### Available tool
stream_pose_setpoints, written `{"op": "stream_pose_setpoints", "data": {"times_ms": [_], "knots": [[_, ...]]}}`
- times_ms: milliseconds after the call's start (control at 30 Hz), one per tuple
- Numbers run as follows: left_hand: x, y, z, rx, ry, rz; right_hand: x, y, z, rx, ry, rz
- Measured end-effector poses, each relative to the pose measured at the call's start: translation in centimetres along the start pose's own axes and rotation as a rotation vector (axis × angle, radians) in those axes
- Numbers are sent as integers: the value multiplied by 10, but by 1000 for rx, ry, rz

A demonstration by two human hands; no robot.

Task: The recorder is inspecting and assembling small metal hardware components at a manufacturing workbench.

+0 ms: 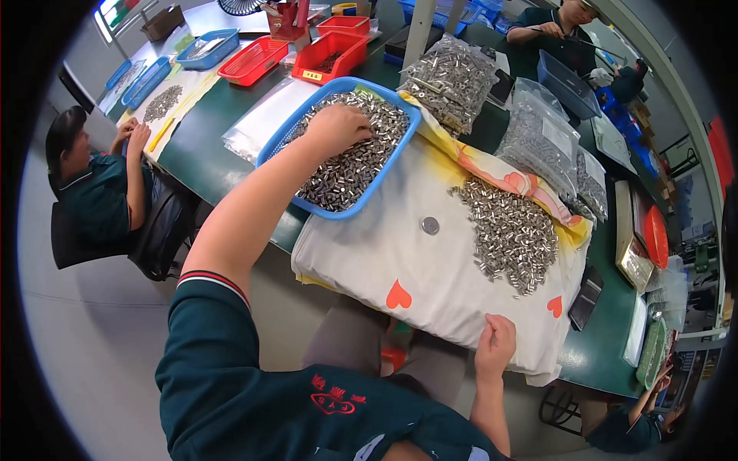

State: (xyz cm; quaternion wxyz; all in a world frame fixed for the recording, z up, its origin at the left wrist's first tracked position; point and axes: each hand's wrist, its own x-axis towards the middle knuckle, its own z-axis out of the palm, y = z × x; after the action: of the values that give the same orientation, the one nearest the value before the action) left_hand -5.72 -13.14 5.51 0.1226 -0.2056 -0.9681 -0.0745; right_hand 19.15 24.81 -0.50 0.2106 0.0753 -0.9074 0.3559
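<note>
Silvery metal cylinders (336,180), short and too many to count, fill one blue plastic basket (406,142), their axes lying every which way. The basket's long axis runs from near left to far right, its near right side beside the white cloth (357,253). The left hand (338,129) reaches in over the far rows, fingers bent down among the cylinders; its fingertips are hidden, so I cannot tell whether they pinch any. On the cloth lie one loose pile of cylinders (511,234) and one round metal disc (430,225), near two printed red hearts (398,295). The right hand (496,339) is at the cloth's near edge, fingers loosely curled; whether it holds anything I cannot tell. Beyond are three clear bags of metal parts (450,81), two red bins (315,75), one red tray (254,63) and three other people (96,192).
</note>
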Motion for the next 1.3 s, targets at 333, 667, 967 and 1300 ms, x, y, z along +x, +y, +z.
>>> {"op": "stream_pose_setpoints", "data": {"times_ms": [333,667,967,1300], "knots": [[-38,-12,-7,-204,104,-163,5,-6,-10,39,-6,14],[-45,39,-40,-40,324,20,-9,-6,-11,81,18,-3],[-99,142,-31,-410,366,192,75,153,-113,-701,430,360],[-136,147,10,-512,261,35,126,194,-117,-752,65,1025]]}}
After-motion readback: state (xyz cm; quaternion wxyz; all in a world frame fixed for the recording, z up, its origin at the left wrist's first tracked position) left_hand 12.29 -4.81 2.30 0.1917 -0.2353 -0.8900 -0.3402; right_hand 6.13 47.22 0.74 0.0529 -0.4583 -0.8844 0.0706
